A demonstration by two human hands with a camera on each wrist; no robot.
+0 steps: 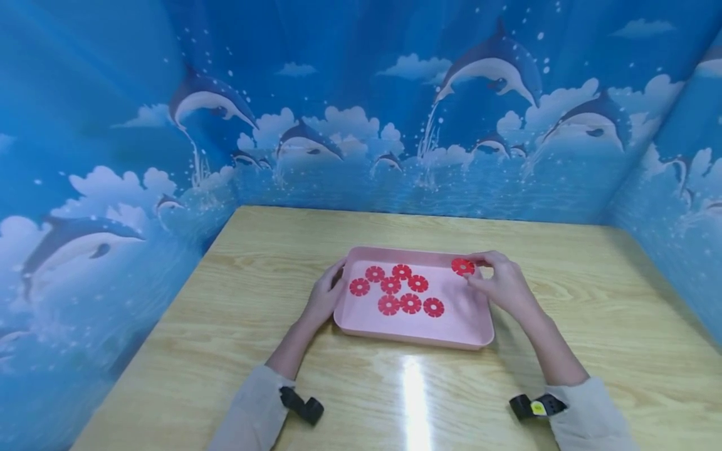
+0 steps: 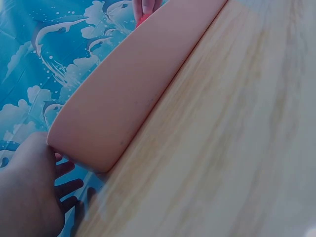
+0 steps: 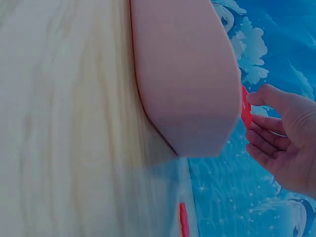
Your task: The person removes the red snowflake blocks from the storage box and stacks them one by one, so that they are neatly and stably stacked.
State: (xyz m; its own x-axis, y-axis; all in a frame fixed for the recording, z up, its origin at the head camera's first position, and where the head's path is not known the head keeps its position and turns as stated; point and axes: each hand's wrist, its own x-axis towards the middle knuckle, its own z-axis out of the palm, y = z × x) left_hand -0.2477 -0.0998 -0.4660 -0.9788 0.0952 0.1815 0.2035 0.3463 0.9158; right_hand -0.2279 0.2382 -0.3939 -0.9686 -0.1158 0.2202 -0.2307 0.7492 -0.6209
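Note:
A pink tray (image 1: 457,332) with low walls lies on the wooden table. Several red notched plastic discs (image 1: 410,303) with a hole in the middle lie in its left and middle part. My right hand (image 1: 504,283) pinches one more red disc (image 1: 462,267) between thumb and fingers, over the tray's back right corner. In the right wrist view this disc (image 3: 246,107) shows edge-on just past the rim. At the tray's left end is my left hand (image 1: 324,294), touching the wall near the rim. Its fingers are loosely spread along the outside in the left wrist view, the thumb hidden.
The light wooden table (image 1: 271,269) reaches back to a blue curtain (image 1: 350,175) printed with dolphins, which also hangs on both sides. A narrow red piece (image 3: 183,219) shows low in the right wrist view. Black wrist cameras (image 1: 303,407) sit at both cuffs.

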